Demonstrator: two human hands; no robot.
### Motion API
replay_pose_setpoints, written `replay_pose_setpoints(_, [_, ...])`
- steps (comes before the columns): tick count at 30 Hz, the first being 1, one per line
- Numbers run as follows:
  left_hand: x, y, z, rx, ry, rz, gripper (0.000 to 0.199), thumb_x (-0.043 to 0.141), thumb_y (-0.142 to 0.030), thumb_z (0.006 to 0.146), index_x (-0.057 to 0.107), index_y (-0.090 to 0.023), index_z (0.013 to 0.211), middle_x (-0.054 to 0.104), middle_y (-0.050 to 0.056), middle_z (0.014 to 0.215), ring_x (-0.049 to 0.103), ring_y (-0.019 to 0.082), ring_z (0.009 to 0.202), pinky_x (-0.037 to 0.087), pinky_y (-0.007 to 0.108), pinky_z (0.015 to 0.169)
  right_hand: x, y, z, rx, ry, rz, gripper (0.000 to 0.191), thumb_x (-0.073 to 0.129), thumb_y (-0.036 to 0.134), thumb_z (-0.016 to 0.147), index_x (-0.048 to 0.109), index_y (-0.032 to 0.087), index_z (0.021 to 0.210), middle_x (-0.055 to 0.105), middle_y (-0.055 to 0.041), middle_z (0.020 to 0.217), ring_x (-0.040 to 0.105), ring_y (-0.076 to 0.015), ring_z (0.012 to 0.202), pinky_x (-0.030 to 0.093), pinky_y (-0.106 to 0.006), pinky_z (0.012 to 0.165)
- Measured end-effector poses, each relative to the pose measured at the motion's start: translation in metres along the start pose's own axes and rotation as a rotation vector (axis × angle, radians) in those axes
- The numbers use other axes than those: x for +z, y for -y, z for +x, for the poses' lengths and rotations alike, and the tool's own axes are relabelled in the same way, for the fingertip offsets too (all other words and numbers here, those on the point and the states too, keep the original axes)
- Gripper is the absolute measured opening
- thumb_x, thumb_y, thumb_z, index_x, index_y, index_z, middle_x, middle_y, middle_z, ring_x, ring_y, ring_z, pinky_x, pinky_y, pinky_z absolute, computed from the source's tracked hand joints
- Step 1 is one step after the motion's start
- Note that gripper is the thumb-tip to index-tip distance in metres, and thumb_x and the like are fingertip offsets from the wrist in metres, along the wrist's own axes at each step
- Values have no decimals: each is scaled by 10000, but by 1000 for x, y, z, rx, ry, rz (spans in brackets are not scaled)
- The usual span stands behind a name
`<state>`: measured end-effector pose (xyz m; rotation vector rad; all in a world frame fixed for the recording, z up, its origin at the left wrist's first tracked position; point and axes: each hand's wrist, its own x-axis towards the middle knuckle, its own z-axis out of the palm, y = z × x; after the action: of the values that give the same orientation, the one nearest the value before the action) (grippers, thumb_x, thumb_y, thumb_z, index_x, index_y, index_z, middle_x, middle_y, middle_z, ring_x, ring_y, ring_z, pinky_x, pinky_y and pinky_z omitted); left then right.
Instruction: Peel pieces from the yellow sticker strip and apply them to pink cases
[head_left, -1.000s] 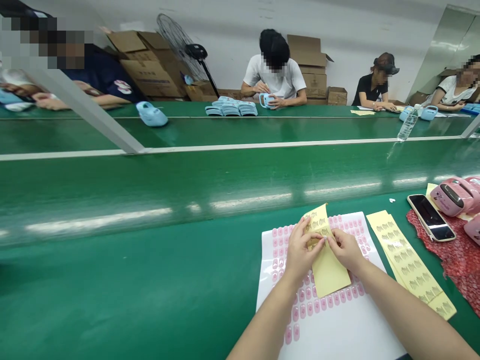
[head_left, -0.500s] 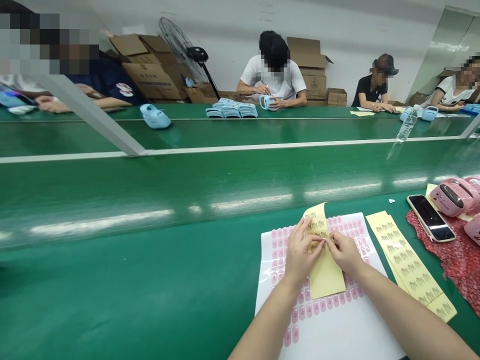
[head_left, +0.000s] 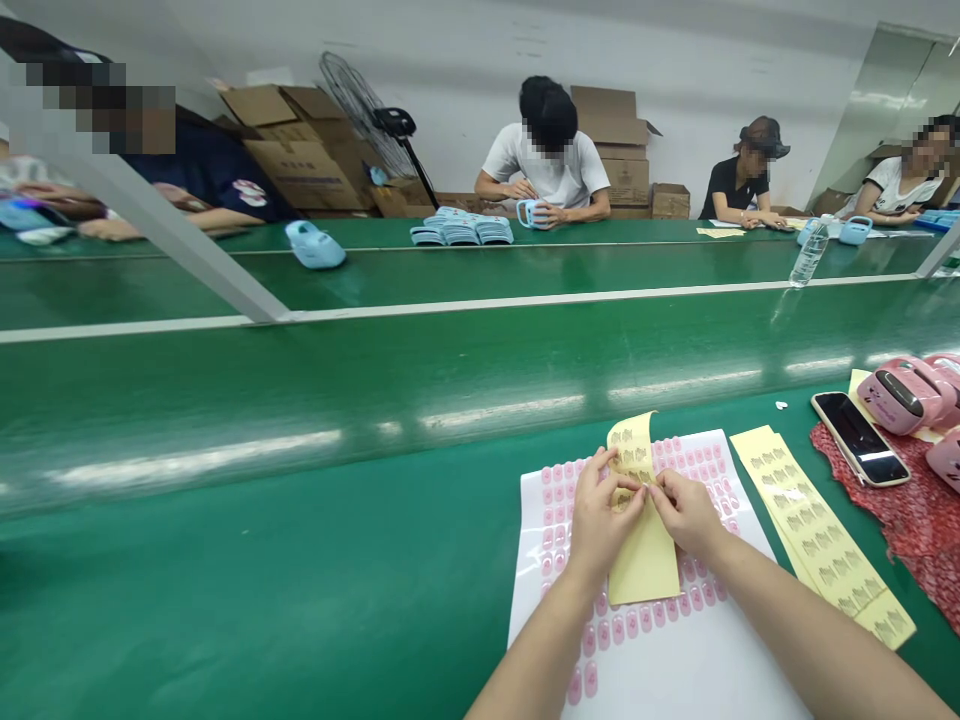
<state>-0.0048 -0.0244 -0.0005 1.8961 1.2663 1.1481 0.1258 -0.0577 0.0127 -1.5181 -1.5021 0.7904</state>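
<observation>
A yellow sticker strip [head_left: 643, 570] with small dark prints lies over a white sheet [head_left: 675, 660] that bears rows of pink oval stickers [head_left: 632, 626]. My left hand [head_left: 604, 515] is closed on the strip from the left, thumb and index finger pinched near its middle. From the right, my right hand [head_left: 686, 510] comes up to the same spot with its fingertips pressed together. The fingertips of both hands nearly meet; whatever small thing the right ones pinch is too small to name. The strip's top end curls up beyond my hands.
More yellow sticker strips [head_left: 821, 535] lie to the right, beside a phone [head_left: 860, 438] on red mesh [head_left: 892, 500] and pink devices [head_left: 904, 393]. Across the green belt [head_left: 450, 370], people work near light-blue parts [head_left: 461, 227] and a bottle [head_left: 810, 252].
The lower end of the yellow strip has swung slightly left. Both hands keep their pinch near its middle. The whole view has shifted a little.
</observation>
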Motion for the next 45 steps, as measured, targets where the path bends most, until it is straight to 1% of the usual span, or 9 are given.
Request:
replay_pose_setpoints(11, [-1, -4, 1, -96, 19, -99, 139, 589, -304, 688, 592, -197, 598, 469, 82, 1194, 345, 285, 1203, 297, 492, 996, 1, -8, 1, 19, -2, 17, 240, 425, 360, 762, 362, 221, 578, 384, 50, 465, 387, -116, 435, 270, -234, 450])
replay_pose_setpoints(14, [-1, -2, 3, -131, -56, -172, 180, 595, -377, 686, 594, -198, 668, 494, 93, 1146, 393, 283, 1160, 336, 477, 964, 2, -12, 4, 105, 19, 218, 249, 447, 427, 761, 420, 214, 634, 483, 22, 546, 465, -136, 507, 344, -242, 477])
replay_pose_setpoints(19, [-2, -2, 8, -284, -219, -453, 397, 558, -462, 707, 506, -185, 987, 507, 117, 1110, 503, 231, 1031, 417, 406, 892, 2, -13, 6, 193, 31, 548, 325, 503, 531, 722, 465, 208, 723, 579, -12, 672, 547, -169, 601, 441, -283, 554])
replay_pose_setpoints(22, [-2, -7, 8, -301, -176, -565, 493, 578, -482, 687, 447, -177, 1051, 543, 109, 1036, 530, 212, 984, 446, 355, 845, 2, -11, 6, 197, 0, 587, 362, 531, 559, 691, 475, 203, 727, 584, -14, 673, 552, -174, 606, 447, -292, 564])
replay_pose_setpoints(26, [-4, -15, 5, -340, -90, -600, 536, 601, -475, 666, 423, -170, 1070, 576, 50, 815, 567, 186, 785, 465, 301, 682, 1, -8, 6, 200, -2, 626, 382, 543, 576, 673, 475, 203, 722, 589, -18, 676, 559, -179, 615, 454, -303, 579])
replay_pose_setpoints(30, [-5, -21, 4, -368, -35, -602, 531, 609, -466, 663, 421, -178, 1067, 498, -34, 595, 514, 144, 577, 409, 239, 535, 0, -7, 6, 186, 3, 603, 374, 513, 577, 696, 466, 207, 722, 603, -27, 711, 562, -182, 621, 459, -307, 570])
replay_pose_setpoints(35, [-6, -23, 4, -368, -55, -624, 538, 619, -466, 652, 422, -180, 1063, 462, -54, 557, 464, 117, 516, 368, 209, 489, -1, -7, 6, 180, -11, 526, 348, 495, 549, 717, 483, 202, 700, 602, -21, 678, 554, -173, 610, 452, -295, 552])
replay_pose_setpoints(42, [-7, -22, 3, -430, -73, -690, 585, 625, -484, 641, 400, -184, 1090, 507, -41, 569, 487, 126, 502, 392, 213, 466, -1, -3, 6, 181, 153, 693, 364, 606, 503, 641, 559, 202, 841, 625, -30, 718, 588, -190, 645, 467, -316, 577])
replay_pose_setpoints(45, [-7, -22, 3, -444, -39, -711, 582, 613, -482, 656, 394, -184, 1105, 525, -28, 582, 500, 134, 488, 404, 222, 451, -3, -2, 7, 232, 159, 703, 387, 610, 534, 614, 557, 194, 788, 575, 5, 600, 509, -133, 477, 411, -263, 450])
